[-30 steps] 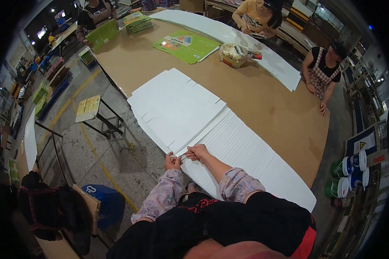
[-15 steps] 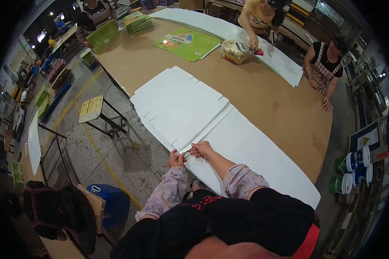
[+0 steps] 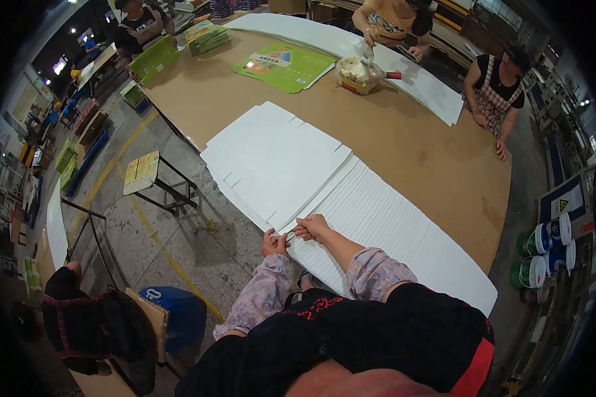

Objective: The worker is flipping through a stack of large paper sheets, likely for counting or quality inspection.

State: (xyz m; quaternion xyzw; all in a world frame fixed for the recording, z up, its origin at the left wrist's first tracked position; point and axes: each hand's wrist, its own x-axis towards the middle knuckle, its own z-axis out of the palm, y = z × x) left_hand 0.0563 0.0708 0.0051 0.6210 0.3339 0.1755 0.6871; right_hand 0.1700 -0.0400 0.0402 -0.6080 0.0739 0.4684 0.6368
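Note:
At the near corner of a flat white cardboard sheet (image 3: pixel 275 162), my two hands sit close together. My left hand (image 3: pixel 275 245) is closed with thumb and fingertips pinching the edge there. Just right of it, my right hand (image 3: pixel 313 228) is curled in a pinch at the seam where the flat sheet meets the fanned ones. The fine detail between my fingertips is too small to make out. Overlapping white cardboard sheets (image 3: pixel 391 225) run in a fanned row toward the lower right, under my right forearm.
Brown tabletop (image 3: pixel 430 159) spreads beyond the sheets. Green printed sheets (image 3: pixel 285 66) and a tub in a plastic bag (image 3: pixel 359 74) lie across it. Co-workers stand along the far side. A stool (image 3: pixel 142 173) stands left; paint buckets (image 3: pixel 528 271) stand right.
My hands stay pinched at the same corner, with the view shifted slightly. Across the table, a co-worker's hand has lifted the plastic bag at the tub. The person at lower left has moved.

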